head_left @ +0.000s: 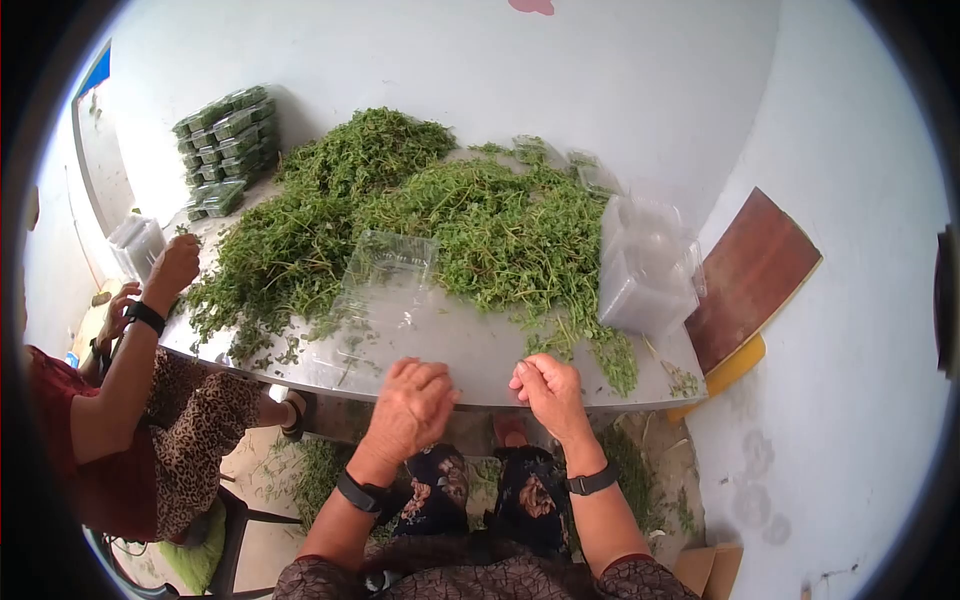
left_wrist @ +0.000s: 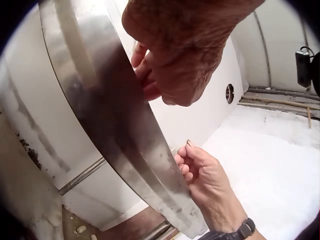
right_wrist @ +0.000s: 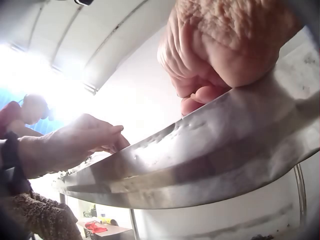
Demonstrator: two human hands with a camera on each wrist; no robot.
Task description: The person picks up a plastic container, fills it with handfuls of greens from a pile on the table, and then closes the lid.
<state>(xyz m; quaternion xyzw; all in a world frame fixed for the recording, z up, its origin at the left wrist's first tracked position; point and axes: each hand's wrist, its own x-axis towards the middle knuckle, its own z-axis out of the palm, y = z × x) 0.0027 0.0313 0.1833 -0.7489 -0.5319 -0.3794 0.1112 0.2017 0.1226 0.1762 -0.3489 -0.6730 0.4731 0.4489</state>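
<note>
Over the front edge of the metal table point(head_left: 480, 345), my left hand point(head_left: 412, 405) has its fingers bent inward, and no object shows in it. To its right, apart from it, my right hand point(head_left: 552, 392) holds its thumb against curled fingers, with nothing visible between them. The left wrist view shows the right hand point(left_wrist: 207, 185) beside the table rim point(left_wrist: 115, 125). Beyond the hands, a clear plastic container point(head_left: 392, 268) stands among loose green stems. Behind it lies a large heap of leafy greens point(head_left: 480, 215).
Stacked clear containers point(head_left: 648, 265) stand at the table's right end. Filled packs point(head_left: 225, 145) are piled at the back left. Another person point(head_left: 110, 430) sits at the left, near more empty containers point(head_left: 137, 245). A brown board point(head_left: 755, 275) leans at the right.
</note>
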